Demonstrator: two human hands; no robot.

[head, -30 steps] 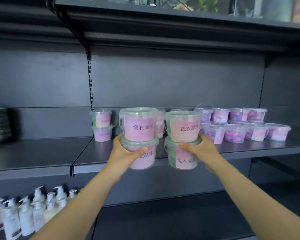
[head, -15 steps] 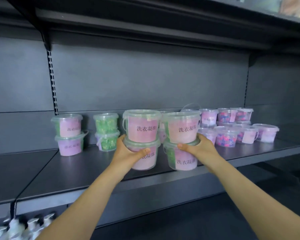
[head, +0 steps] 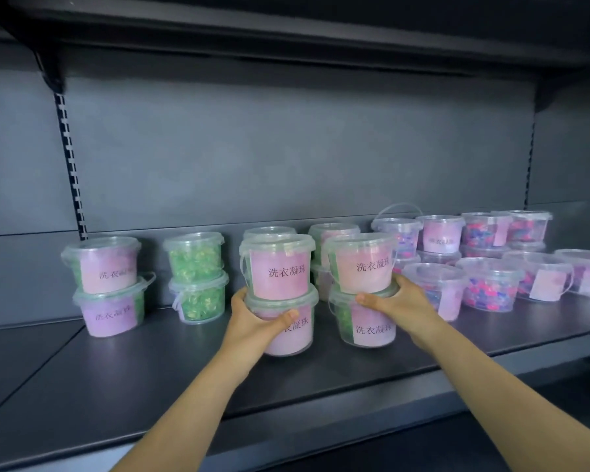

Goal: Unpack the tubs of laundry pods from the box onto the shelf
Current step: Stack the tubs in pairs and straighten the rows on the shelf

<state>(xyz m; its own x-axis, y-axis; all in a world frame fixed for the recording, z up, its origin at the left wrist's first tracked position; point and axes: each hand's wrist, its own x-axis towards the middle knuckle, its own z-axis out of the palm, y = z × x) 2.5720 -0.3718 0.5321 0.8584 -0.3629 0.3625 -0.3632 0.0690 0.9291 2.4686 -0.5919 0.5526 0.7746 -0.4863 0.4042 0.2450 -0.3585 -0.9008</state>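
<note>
Ahead, the left hand wraps the lower left tub, thumb laid across its pink label and fingers curled round the far side. The upper left tub sits stacked on that tub's lid. The right hand grips the lower right tub just under its rim, thumb on the front and fingers round the right side, with the upper right tub stacked on top. Both stacks stand upright near the middle of the shelf, close together but apart; whether their bases touch the shelf I cannot tell.

Directly behind them the rear tubs stand against the back panel, mostly hidden, so little room shows behind the held stacks. To the left, well apart, a green pair of stacked tubs shows green pods, and further left a labelled pair stands near the slotted upright. On the right the space is tighter: the nearest mixed-pod tub sits just beside the right hand's knuckles, and behind and beyond it the mixed-pod tubs, full of blue and pink pods, crowd the shelf out to the frame's edge, some stacked, one with its handle raised.
</note>
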